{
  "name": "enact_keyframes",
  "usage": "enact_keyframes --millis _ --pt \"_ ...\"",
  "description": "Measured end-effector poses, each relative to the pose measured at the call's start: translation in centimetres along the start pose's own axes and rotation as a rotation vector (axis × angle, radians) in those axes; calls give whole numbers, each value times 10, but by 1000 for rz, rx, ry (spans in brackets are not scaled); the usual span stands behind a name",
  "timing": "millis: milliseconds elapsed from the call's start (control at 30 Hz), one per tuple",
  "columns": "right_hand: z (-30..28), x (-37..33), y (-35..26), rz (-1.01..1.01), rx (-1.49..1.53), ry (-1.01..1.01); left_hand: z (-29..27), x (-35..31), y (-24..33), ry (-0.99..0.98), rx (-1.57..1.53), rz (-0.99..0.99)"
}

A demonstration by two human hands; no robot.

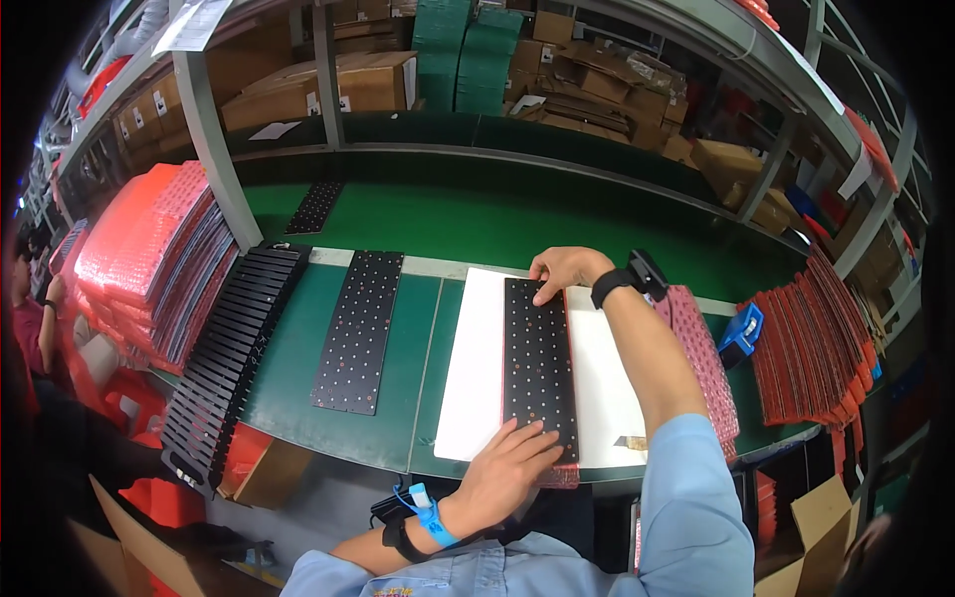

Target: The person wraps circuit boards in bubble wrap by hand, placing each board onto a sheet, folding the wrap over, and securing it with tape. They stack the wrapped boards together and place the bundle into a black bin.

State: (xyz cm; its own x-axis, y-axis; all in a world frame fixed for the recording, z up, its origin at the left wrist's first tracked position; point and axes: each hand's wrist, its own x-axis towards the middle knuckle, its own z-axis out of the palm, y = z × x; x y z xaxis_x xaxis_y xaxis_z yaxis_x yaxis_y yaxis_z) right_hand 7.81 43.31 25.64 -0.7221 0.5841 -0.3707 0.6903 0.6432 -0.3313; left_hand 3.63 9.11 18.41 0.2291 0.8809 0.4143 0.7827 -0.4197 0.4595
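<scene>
In front of me a long black panel dotted with small light spots (538, 348) lies lengthwise over white sheets (466, 368), with a thin red edge showing along its sides. My right hand (569, 269) grips the panel's far end, thumb on top and the other fingers bent at the edge. At the near end, my left hand (509, 466) rests with fingers stretched out across the panel's surface. Pink bubble wrap (701, 363) sticks out to the right of the white sheets. A second dotted black panel (360, 328) lies farther left on the green bench.
A black slotted rack (234, 363) stands left, beside stacked pink bubble-wrap packs (149, 259). Right are a blue tape dispenser (740, 336) and a pile of red-edged sheets (811, 343). Behind runs a green conveyor surface (477, 214) carrying another dotted panel (314, 207); a metal post (214, 149) rises left.
</scene>
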Motion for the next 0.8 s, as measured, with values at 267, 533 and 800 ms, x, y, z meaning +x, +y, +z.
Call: enact_keyframes --millis 267,533,800 --pt "-34 -3 -3 -63 -7 -32 7 0 2 55 25 46" --pt "-112 -142 -72 -323 -57 767 11 11 14 90 31 30" --pt "141 -177 -57 -531 -319 886 17 -14 20 36 -167 111"
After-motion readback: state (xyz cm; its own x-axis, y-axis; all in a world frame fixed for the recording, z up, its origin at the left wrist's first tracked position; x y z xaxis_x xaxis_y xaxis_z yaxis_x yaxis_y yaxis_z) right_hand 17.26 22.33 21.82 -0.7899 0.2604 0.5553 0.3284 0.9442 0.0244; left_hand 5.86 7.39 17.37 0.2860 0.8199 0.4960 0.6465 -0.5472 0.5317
